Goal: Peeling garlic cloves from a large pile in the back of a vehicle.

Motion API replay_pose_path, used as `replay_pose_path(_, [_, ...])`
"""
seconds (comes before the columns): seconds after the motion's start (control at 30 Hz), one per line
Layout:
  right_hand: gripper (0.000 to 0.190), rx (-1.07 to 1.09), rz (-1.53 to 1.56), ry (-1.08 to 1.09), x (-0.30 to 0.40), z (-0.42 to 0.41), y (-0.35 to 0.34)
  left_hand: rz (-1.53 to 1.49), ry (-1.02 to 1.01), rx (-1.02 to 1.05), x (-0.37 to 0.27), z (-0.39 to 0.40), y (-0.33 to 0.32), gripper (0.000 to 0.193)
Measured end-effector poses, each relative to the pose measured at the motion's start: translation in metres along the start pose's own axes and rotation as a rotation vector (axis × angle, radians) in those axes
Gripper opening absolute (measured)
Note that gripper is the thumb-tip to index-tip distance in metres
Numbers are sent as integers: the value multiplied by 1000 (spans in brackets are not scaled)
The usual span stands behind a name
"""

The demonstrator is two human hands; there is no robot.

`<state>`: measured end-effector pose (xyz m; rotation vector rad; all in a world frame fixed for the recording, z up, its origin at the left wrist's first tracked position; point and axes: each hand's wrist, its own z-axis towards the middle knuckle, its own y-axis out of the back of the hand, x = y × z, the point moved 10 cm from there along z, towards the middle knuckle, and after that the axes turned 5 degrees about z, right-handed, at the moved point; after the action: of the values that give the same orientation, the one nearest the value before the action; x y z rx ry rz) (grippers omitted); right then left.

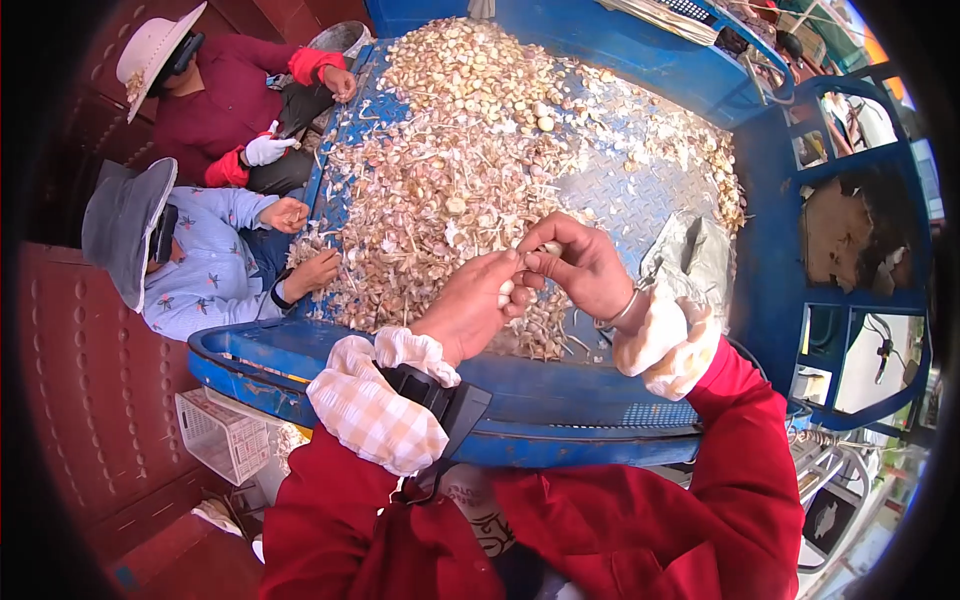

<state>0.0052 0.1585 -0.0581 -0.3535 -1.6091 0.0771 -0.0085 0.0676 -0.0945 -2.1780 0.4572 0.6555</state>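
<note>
Above the near edge of a blue metal truck bed (525, 382), my two hands meet. My left hand (476, 300) curls around pale garlic cloves (506, 291), its thumb and fingertips touching those of the other hand. My right hand (581, 266) pinches at the same spot, with another pale garlic clove (553, 248) between its fingers; what its fingertips grip is too small to tell. Below and beyond both hands spreads a heap of garlic skins and stalks (450, 195). Farther back lies a pile of garlic cloves (472, 71).
Two people, one in a maroon top (225, 105) and one in a light blue top (214, 255), work at the left edge. A grey bag (690, 259) lies right of my hands. The bed's blue side wall (769, 225) stands at the right. A white plastic crate (225, 435) is below left.
</note>
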Motion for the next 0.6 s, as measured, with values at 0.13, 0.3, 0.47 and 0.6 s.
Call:
replay_pose_path(0.13, [9,-197,-467,238,38,-16,1,28,-63,39,-6,1,-8,18])
replay_pose_path(0.3, [11,-355,-841,453,87,-49,2,-35,-99,-51,-11,-3,-5,14])
replay_pose_path(0.47, [11,-232,-1070,396,79,-50,-21,58,-137,-31,-15,-3,-11,15])
replay_pose_path(0.6, [11,-179,-1261,281,57,-43,-31,242,-202,-118,-21,-4,-7,16])
